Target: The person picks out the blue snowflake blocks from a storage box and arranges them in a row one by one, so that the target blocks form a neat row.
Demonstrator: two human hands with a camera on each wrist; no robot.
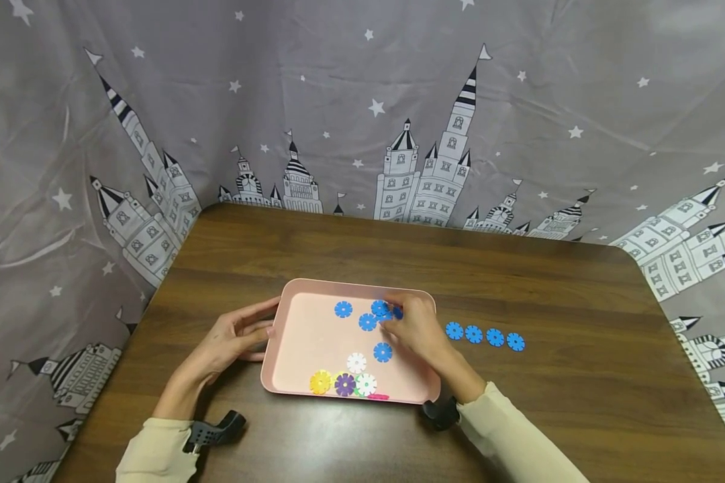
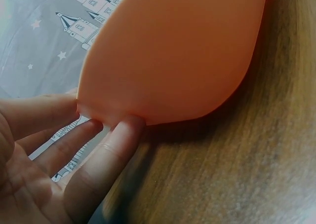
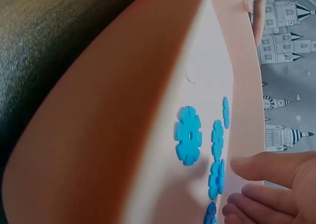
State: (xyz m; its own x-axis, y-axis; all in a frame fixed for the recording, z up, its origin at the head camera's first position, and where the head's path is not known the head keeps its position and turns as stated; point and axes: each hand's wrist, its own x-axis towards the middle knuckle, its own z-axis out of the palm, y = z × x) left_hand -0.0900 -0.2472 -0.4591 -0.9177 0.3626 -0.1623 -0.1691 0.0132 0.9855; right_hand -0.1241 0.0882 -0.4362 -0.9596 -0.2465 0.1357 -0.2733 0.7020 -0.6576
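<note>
My left hand (image 1: 232, 339) holds the left end of a pink tray (image 1: 272, 362), its thumb at the rim and the other fingers spread along the wall. In the left wrist view, the fingertips and thumb (image 2: 116, 145) meet the tray's end. My right hand (image 1: 417, 329) reaches over the tray's right side. Its thumb and fingers are apart, right beside a cluster of blue notched flower-shaped discs (image 1: 379, 308). The right wrist view shows nothing between that thumb and the fingers (image 3: 261, 204). Another blue disc (image 1: 382, 352) lies nearer the front, and one more blue disc (image 1: 343, 309) lies farther left.
A row of several blue discs (image 1: 474, 334) lies on the wooden table (image 1: 580, 376) right of the tray. Along the tray's front wall are a yellow disc (image 1: 320, 382), a purple disc (image 1: 345, 384), white discs (image 1: 366, 384) and a pink piece (image 1: 378, 396). A grey castle-print curtain (image 1: 338, 87) hangs behind.
</note>
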